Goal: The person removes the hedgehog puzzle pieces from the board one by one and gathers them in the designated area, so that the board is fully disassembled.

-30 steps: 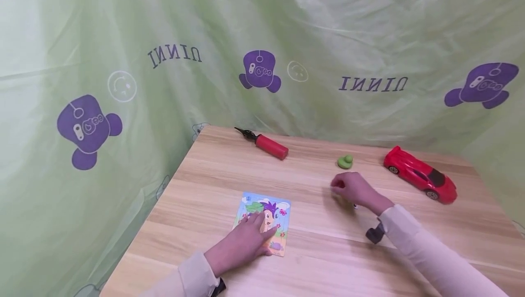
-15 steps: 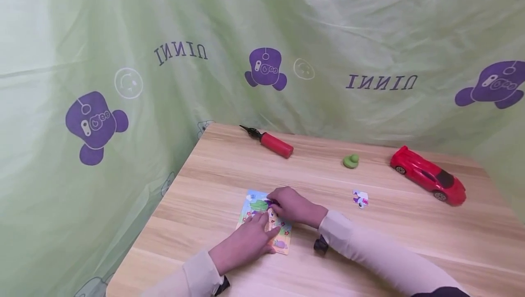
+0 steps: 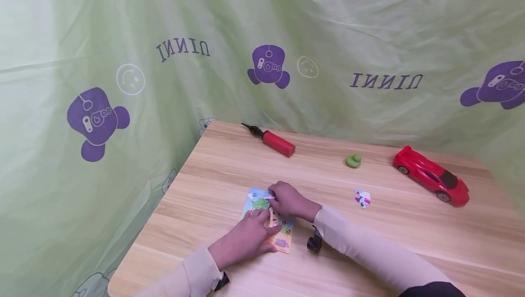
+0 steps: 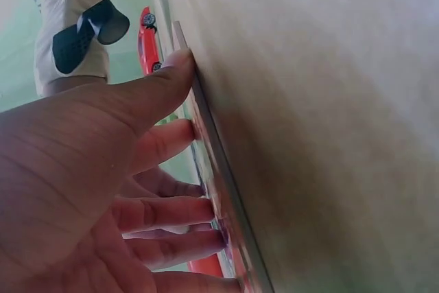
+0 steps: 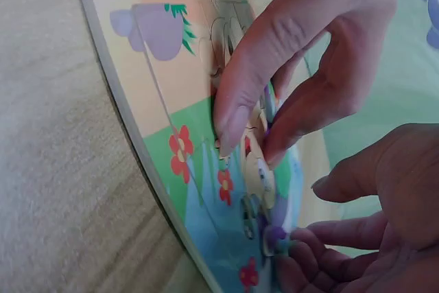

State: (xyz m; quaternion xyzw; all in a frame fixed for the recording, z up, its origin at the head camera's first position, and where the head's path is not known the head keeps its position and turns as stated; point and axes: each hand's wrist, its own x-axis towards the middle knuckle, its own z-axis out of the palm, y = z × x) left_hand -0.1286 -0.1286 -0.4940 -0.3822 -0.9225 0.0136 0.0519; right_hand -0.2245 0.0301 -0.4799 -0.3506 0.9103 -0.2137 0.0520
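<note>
A flat cartoon puzzle board [image 3: 285, 240] lies on the table, its flowers and purple fruit plain in the right wrist view. My left hand [image 3: 244, 238] lies across its lower part, straight fingers pressing the pieces [image 5: 236, 128] and the thumb against the board's edge. At the board's top edge, my right hand [image 3: 292, 201] pinches a puzzle piece [image 3: 269, 196], its fingertips partly covering it. Off to the right, a loose white, purple and pink puzzle piece [image 3: 362, 198] sits on the bare wood.
Toward the back lie a red hand air pump [image 3: 278, 143] with a black nozzle and a small green rounded toy [image 3: 353, 161]. A red toy car [image 3: 430, 176] stands at the right. Green printed curtain [image 3: 184, 87] hangs behind the table [image 3: 213, 160].
My right hand has moved left from the loose piece, which it partly hid, to the board's top edge, and now pinches a piece there. My left hand stays on the board.
</note>
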